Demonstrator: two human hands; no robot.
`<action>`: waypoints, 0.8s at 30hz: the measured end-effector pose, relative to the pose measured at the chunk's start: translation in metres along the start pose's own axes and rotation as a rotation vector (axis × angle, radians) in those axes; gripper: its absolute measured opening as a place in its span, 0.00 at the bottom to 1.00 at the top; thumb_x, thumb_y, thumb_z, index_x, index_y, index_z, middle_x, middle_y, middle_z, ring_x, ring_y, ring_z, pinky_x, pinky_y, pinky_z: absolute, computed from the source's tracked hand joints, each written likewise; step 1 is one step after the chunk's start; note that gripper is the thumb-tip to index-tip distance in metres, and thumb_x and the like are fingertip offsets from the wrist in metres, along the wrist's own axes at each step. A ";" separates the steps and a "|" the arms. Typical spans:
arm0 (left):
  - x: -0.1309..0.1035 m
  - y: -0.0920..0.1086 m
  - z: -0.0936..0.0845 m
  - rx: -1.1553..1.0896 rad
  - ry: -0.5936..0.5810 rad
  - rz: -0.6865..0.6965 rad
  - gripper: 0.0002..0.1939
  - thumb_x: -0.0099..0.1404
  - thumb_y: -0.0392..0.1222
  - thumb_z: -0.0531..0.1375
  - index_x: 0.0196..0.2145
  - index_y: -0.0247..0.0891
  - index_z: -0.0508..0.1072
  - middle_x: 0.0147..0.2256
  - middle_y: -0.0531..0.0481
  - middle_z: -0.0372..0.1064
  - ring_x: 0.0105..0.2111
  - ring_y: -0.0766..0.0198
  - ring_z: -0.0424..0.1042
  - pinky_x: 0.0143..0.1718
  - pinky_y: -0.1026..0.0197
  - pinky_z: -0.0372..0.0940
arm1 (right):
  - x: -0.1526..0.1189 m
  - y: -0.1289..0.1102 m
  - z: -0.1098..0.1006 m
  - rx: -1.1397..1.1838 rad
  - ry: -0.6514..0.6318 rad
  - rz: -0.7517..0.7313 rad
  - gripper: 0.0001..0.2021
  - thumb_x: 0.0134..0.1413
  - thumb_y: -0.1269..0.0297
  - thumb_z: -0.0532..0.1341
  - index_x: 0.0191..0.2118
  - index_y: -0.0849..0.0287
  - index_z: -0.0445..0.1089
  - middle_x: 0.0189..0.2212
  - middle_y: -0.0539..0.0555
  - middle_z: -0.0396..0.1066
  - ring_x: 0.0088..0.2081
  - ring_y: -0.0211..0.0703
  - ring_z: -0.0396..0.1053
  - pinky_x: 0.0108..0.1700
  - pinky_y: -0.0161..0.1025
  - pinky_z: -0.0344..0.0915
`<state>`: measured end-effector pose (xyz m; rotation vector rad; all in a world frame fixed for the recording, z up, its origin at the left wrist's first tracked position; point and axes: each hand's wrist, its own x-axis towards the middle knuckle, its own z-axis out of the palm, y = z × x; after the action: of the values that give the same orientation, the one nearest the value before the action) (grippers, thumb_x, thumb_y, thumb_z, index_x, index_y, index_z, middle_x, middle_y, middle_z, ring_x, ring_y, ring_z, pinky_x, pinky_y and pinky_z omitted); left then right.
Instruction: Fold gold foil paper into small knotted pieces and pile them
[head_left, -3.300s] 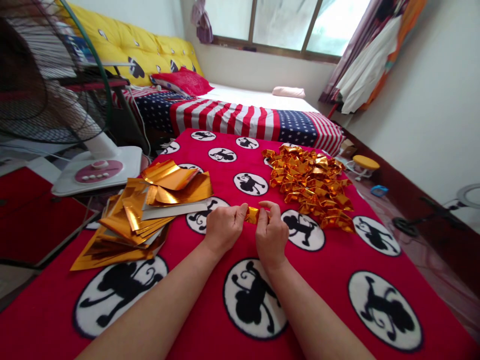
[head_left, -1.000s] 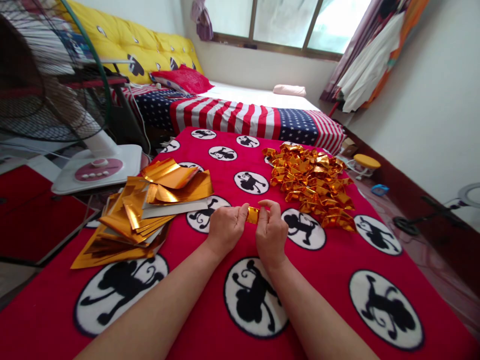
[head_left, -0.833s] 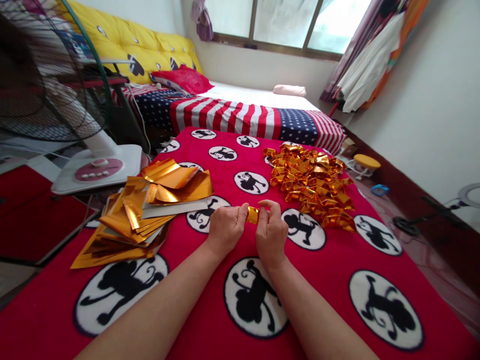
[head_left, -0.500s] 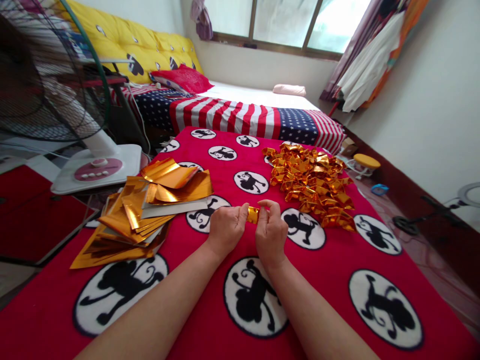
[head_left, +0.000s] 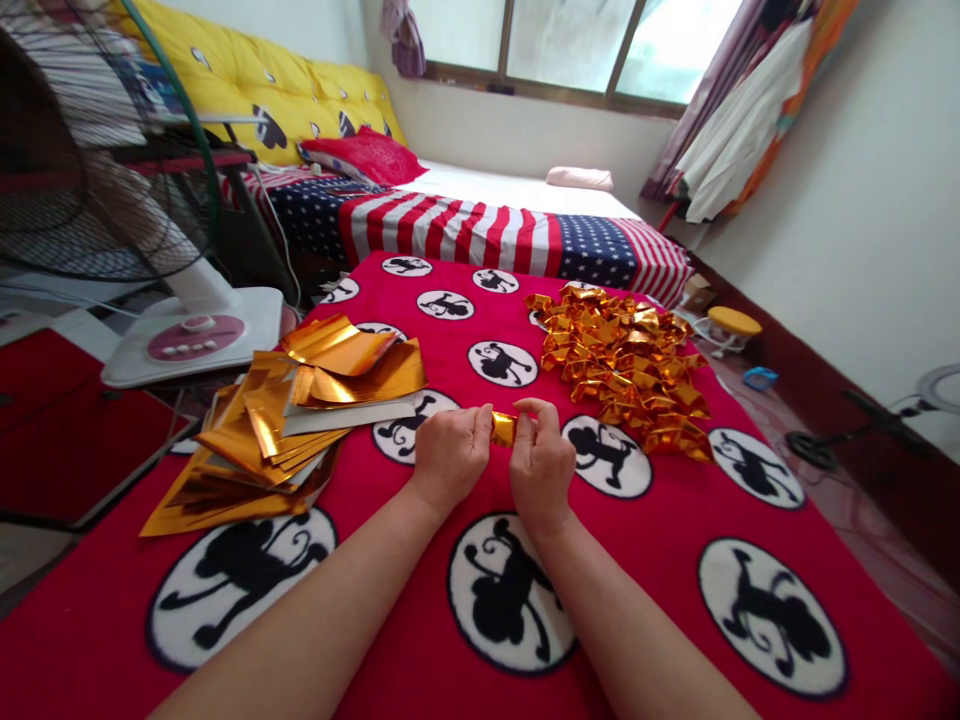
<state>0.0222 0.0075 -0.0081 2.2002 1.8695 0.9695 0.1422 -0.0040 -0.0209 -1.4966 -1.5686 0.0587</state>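
Note:
Between my two hands is a small piece of shiny gold foil paper [head_left: 503, 430], pinched at both ends above the red cloth [head_left: 397, 620]. My left hand [head_left: 452, 450] closes on its left end, thumb and fingers pressed together. On the right end, my right hand [head_left: 541, 462] grips with thumb and bent index finger. A loose stack of gold sheets [head_left: 277, 430], some showing a pale side, lies to the left of my hands. To the right and farther back spreads a pile of folded gold foil pieces [head_left: 622, 360]. My fingers hide the ends of the held piece.
A fan with a white base [head_left: 202, 335] stands at the left edge of the cloth. Behind is a bed [head_left: 480, 235] with a striped and starred cover. A yellow stool [head_left: 733, 321] is on the floor at the right.
My left hand has shifted very slightly left, and a little more of the gold foil shows between my fingers. My right hand has hardly moved.

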 end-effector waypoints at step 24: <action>0.011 -0.014 -0.001 -0.093 -0.017 -0.175 0.27 0.71 0.55 0.45 0.25 0.39 0.73 0.24 0.46 0.73 0.26 0.61 0.68 0.27 0.60 0.47 | 0.008 0.009 -0.008 0.215 -0.060 0.086 0.14 0.62 0.53 0.55 0.33 0.58 0.67 0.24 0.49 0.69 0.25 0.38 0.66 0.29 0.34 0.58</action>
<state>0.0107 0.0202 -0.0095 1.9489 1.9290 0.9804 0.1554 0.0002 -0.0173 -1.4027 -1.4936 0.3145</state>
